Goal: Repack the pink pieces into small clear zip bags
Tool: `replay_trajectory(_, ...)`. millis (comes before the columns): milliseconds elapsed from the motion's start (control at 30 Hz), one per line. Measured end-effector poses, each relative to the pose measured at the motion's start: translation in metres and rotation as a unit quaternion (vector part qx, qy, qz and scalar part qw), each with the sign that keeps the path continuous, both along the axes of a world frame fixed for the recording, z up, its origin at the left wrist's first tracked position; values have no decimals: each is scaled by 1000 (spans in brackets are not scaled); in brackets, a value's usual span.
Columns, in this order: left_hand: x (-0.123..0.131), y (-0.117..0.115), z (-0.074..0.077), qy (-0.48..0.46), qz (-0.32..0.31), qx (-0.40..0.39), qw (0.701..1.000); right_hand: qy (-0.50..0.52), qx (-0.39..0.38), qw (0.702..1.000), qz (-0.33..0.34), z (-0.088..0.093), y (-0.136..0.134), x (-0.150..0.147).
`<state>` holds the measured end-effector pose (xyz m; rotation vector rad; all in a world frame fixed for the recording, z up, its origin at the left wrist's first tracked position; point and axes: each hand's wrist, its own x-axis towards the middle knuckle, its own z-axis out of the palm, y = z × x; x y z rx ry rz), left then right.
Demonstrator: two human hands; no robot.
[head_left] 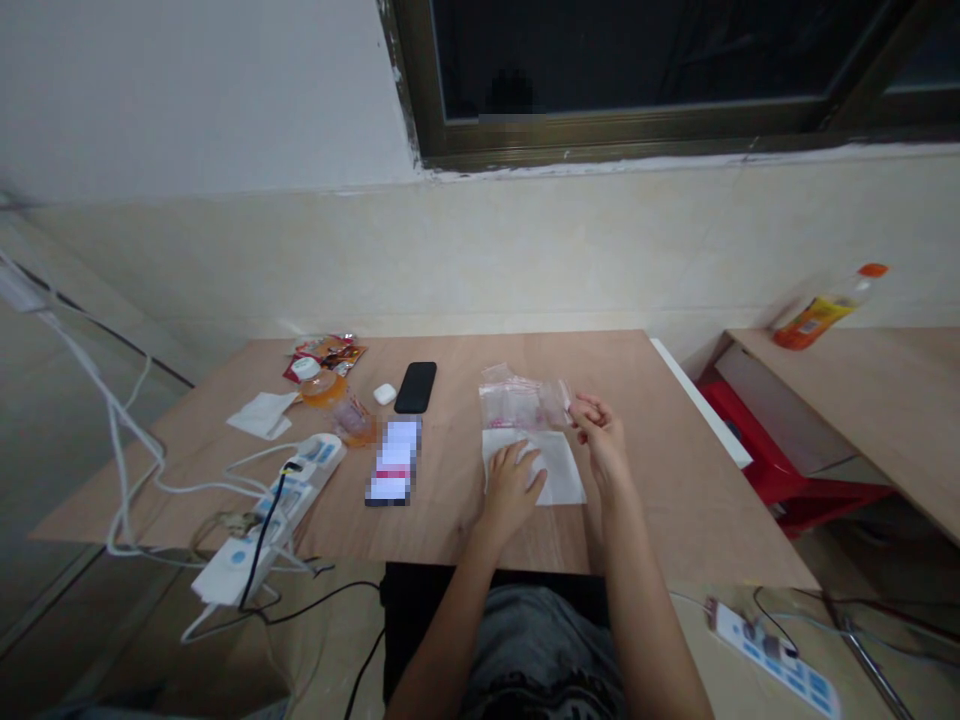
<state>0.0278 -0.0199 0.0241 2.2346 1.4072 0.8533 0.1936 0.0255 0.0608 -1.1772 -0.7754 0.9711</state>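
Observation:
My left hand (511, 482) lies on a white sheet of paper or tissue (559, 470), its fingers spread and pressing on the sheet. Just beyond the sheet are clear plastic bags (510, 402), with small pinkish bits showing near their lower edge. My right hand (602, 435) is raised a little at the sheet's right side. Its thumb and fingers pinch the right end of a clear plastic bag (553, 402). How many bags overlap here is hard to make out.
Left of my hands are a lit phone (394, 460), a black phone (416, 387), a white earbud case (385, 394), an orange drink bottle (341, 405), a folded tissue (262, 414), wrappers (330, 352) and a power strip (274, 515) with cables. Another bottle (825, 310) stands right.

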Motion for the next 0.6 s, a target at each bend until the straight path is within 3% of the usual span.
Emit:
replay_trajectory(100, -1, 5, 17, -134, 50, -9, 990, 21, -5, 999, 35, -2, -14, -13)
replay_trajectory(233, -2, 13, 37, -281, 101, -73, 952, 15, -5, 996, 90, -7, -24, -31)
replay_trajectory(433, -6, 13, 46, -295, 118, -121, 940, -54, 2, 983, 177, -20, -32, -48)
replay_trajectory(600, -14, 4, 46, -277, 130, -114, 945, -112, 6, 973, 201, -18, -37, -51)
